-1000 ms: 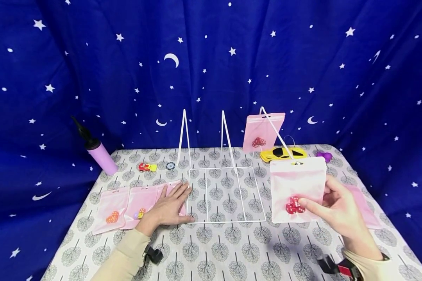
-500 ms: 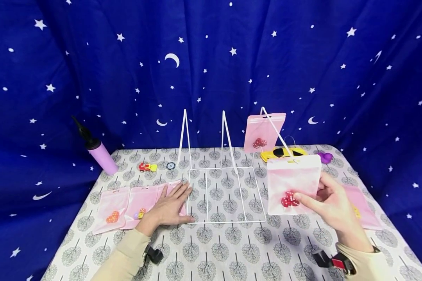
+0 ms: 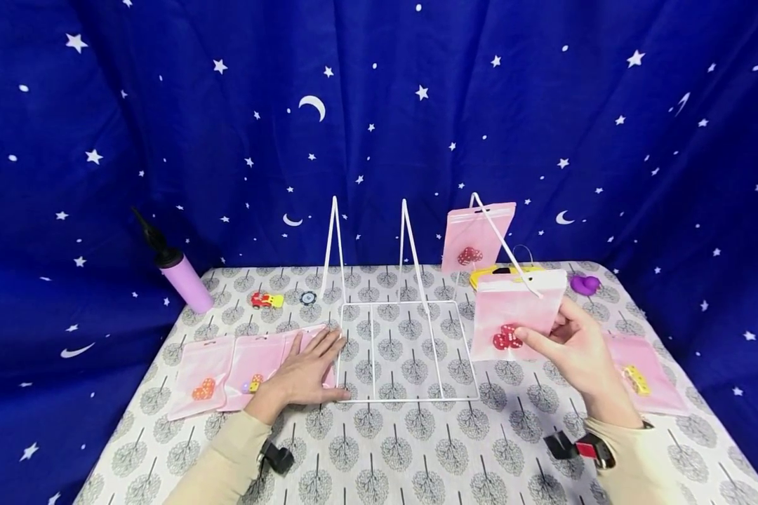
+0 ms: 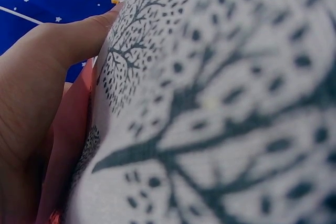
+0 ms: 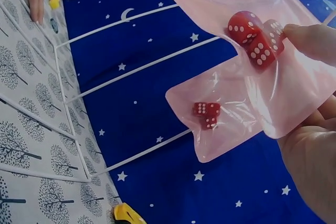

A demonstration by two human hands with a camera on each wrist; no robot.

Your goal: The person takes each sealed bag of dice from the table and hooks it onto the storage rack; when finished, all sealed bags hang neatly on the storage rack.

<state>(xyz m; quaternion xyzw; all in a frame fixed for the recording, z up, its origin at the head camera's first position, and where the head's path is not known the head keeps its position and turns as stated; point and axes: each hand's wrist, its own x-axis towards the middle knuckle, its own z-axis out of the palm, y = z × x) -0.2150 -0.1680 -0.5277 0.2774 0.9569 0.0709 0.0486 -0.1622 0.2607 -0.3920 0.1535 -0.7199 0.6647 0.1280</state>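
- Head view: a person's right hand (image 3: 580,351) pinches a pink pouch (image 3: 518,313) holding red dice (image 3: 507,337), lifted above the tree-print tablecloth (image 3: 417,449) at the slanted right-hand prong of a white wire rack (image 3: 404,337). A second pink pouch with red dice (image 3: 476,235) hangs higher up that prong. The left hand (image 3: 306,372) lies flat, fingers straight, on a row of pink pouches (image 3: 227,365) at the rack's left edge. Another pouch with yellow dice (image 3: 638,375) lies right of the raised hand. A yellow toy car (image 3: 480,275), a purple toy (image 3: 584,284), a small red toy car (image 3: 265,301) and a lilac pump (image 3: 180,277) sit along the far edge.
- Left wrist view: the left hand (image 4: 31,98) presses a pink pouch (image 4: 68,145) against the blurred cloth.
- Right wrist view: the thumb (image 5: 312,40) clamps the pouch (image 5: 247,98) beside its red dice (image 5: 254,38); the hanging pouch's dice (image 5: 206,114) show through the film.
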